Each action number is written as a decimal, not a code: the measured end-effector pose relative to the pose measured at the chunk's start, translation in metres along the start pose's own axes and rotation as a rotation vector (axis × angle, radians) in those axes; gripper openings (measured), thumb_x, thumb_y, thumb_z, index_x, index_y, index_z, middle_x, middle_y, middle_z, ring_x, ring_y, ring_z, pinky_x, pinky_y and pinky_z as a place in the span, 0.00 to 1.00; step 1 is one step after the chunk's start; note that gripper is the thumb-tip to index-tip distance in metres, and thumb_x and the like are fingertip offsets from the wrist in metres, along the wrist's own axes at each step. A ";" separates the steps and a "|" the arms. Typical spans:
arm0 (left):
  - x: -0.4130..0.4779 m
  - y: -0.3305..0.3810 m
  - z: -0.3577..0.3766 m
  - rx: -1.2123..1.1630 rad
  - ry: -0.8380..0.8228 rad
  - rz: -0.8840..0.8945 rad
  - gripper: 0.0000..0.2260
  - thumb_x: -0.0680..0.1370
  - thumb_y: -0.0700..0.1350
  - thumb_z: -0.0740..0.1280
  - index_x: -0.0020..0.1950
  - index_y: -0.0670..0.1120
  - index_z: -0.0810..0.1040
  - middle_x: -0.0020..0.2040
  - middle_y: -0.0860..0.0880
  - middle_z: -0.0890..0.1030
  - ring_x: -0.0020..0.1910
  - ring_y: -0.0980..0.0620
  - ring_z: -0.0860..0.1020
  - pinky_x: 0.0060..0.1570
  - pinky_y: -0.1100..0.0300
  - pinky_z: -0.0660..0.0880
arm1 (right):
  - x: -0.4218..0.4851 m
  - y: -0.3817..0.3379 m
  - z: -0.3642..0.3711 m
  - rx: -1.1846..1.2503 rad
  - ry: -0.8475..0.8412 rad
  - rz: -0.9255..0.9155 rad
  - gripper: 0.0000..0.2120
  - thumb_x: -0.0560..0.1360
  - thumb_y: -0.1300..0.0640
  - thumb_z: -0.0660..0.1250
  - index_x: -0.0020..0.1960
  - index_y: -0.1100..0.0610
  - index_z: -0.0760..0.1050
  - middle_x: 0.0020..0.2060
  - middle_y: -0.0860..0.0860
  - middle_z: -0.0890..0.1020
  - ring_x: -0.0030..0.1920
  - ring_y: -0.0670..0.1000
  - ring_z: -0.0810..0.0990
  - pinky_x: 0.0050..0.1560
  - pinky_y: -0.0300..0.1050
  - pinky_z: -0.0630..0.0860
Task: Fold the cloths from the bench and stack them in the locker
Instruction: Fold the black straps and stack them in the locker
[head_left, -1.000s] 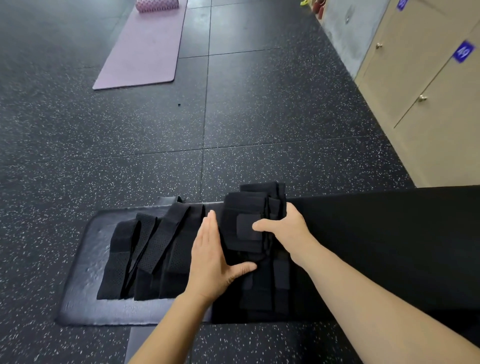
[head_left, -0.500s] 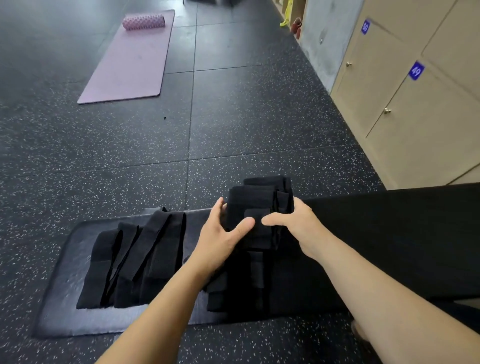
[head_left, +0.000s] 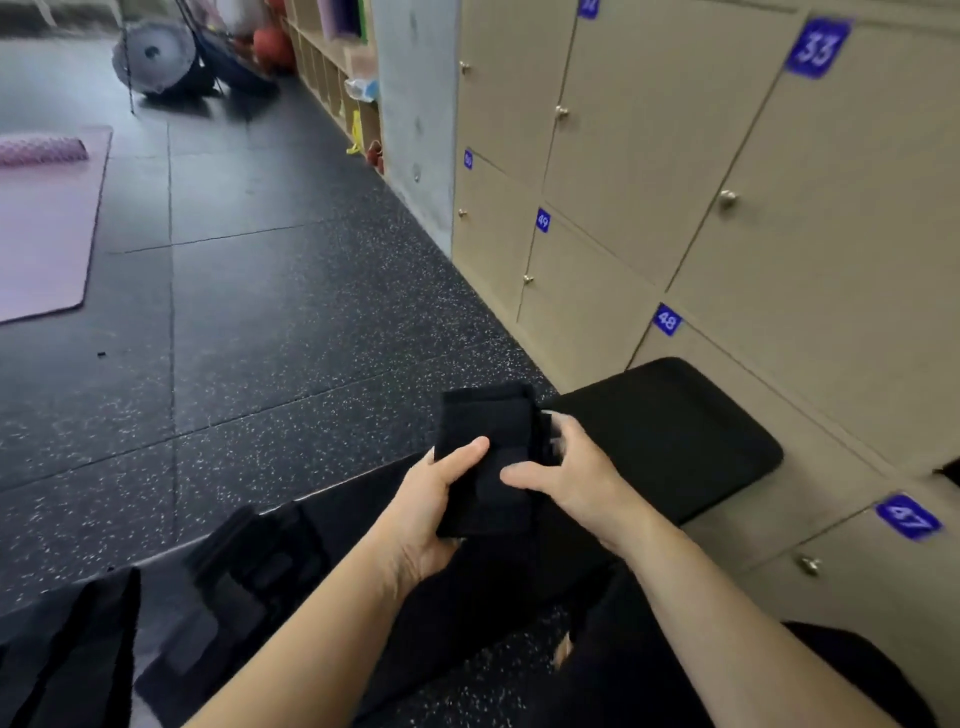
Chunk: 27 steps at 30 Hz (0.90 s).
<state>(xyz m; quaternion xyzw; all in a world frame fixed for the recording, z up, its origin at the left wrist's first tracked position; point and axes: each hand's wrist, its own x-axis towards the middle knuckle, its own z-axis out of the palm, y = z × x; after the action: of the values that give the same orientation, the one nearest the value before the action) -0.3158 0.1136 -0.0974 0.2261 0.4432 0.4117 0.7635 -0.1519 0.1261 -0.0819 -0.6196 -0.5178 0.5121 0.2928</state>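
Cloth (head_left: 488, 421) check: folded, black, held up over the dark tabletop (head_left: 685, 431). My left hand (head_left: 426, 509) grips its lower left side, thumb laid across the front. My right hand (head_left: 576, 483) pinches the right edge, fingers (head_left: 558, 436) curled round the side and thumb on the front. More black cloths (head_left: 249, 566) lie blurred at lower left. Closed lockers (head_left: 649, 171) stand on my right

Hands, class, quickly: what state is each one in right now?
Left hand: holding the folded cloth.
Right hand: holding the same folded cloth.
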 end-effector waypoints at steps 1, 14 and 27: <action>0.004 -0.003 0.015 0.008 -0.010 0.001 0.19 0.76 0.47 0.68 0.64 0.41 0.78 0.55 0.39 0.83 0.47 0.43 0.84 0.41 0.52 0.80 | -0.008 0.003 -0.014 -0.055 0.072 -0.026 0.41 0.63 0.50 0.78 0.72 0.47 0.63 0.61 0.48 0.76 0.61 0.48 0.75 0.65 0.50 0.73; 0.010 -0.062 0.157 0.245 -0.277 -0.212 0.18 0.76 0.45 0.69 0.64 0.39 0.78 0.51 0.37 0.83 0.43 0.40 0.83 0.39 0.49 0.80 | -0.103 0.048 -0.144 -0.605 0.488 -0.227 0.31 0.67 0.45 0.74 0.68 0.43 0.69 0.60 0.39 0.63 0.65 0.42 0.59 0.62 0.37 0.63; 0.004 -0.111 0.218 0.137 -0.278 -0.265 0.25 0.79 0.61 0.59 0.46 0.44 0.87 0.50 0.41 0.85 0.42 0.42 0.85 0.38 0.53 0.79 | -0.129 0.094 -0.199 -0.276 0.725 -0.206 0.05 0.74 0.51 0.68 0.46 0.50 0.74 0.30 0.48 0.74 0.30 0.46 0.70 0.34 0.47 0.71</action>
<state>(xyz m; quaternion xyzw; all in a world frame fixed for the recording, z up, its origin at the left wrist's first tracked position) -0.0789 0.0595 -0.0677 0.2720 0.3865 0.2414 0.8476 0.0749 0.0102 -0.0621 -0.7385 -0.5041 0.1541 0.4204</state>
